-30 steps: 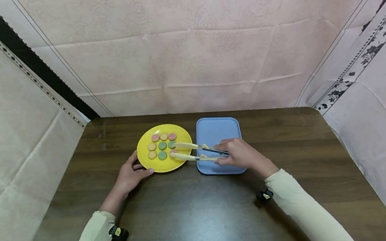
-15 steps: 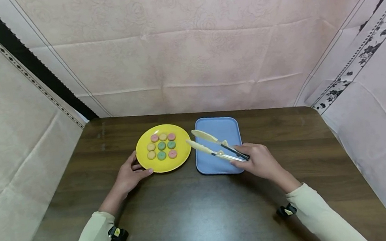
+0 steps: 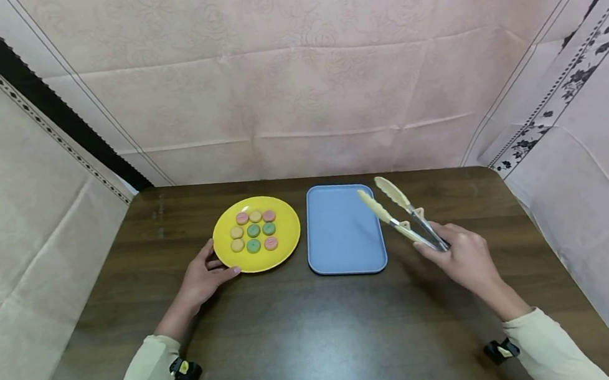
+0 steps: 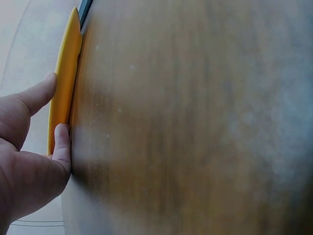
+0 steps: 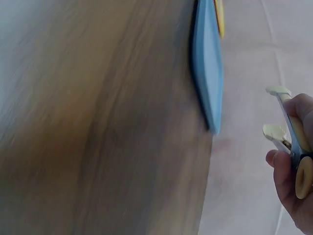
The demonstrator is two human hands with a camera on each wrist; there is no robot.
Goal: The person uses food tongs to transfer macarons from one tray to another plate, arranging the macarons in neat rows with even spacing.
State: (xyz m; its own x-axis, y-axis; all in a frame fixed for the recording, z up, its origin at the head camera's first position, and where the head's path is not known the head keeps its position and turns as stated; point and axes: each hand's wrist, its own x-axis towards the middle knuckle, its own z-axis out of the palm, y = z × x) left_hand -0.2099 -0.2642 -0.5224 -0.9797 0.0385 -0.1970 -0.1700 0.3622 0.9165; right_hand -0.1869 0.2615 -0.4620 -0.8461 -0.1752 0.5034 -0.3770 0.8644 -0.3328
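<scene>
My left hand (image 3: 205, 278) holds the near left rim of a yellow plate (image 3: 290, 242), thumb and fingers spread along its edge. In the left wrist view the thumb and a finger touch the plate's side (image 4: 66, 73). Several small round pieces like macarons, pink (image 3: 271, 243), cream (image 3: 236, 232) and green (image 3: 253, 230), lie on the plate in rows. My right hand (image 3: 466, 257) grips a pair of metal tongs (image 3: 424, 229) with cream tips. The tips are spread apart with nothing between them, above the right edge of a blue tray (image 3: 343, 232).
The blue tray lies just right of the plate, on a dark brown wooden table (image 3: 299, 341). Pale patterned cloth (image 3: 295, 109) hangs behind the table and at both sides. A black wrist camera (image 3: 187, 371) sits on the left sleeve.
My right hand has drawn the tongs away from the plate, across the tray to the right, and their tips now point up and left. The left hand stays at the plate.
</scene>
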